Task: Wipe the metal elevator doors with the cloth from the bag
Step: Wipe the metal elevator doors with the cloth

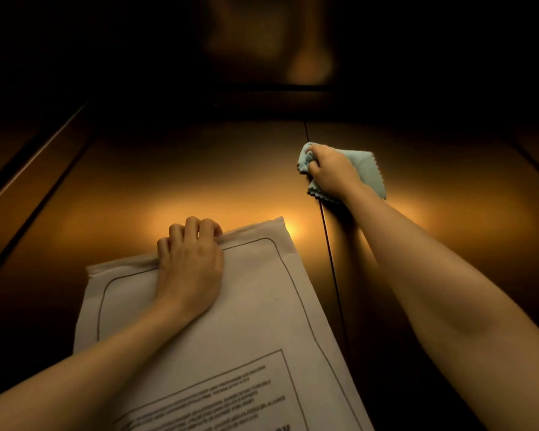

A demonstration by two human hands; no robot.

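The right hand (333,171) is clenched around a bunched light blue cloth (369,174), pressing it against the metal elevator doors (199,169). The cloth's zigzag-cut edges stick out beyond the knuckles on the right and below the wrist, and a crumpled wad shows at the fingertips on the left. Hand and cloth sit right at the dark vertical seam (332,269) where the two door panels meet, mostly on the right panel. The left hand (190,262) is lower and well apart from the right, its fingers curled over the top edge of a large frosted plastic bag (246,321), gripping it flat against the left panel. The bag bears a thin outlined border and a box of printed text too blurred to read. Warm amber light reflects off the brushed metal between the hands.
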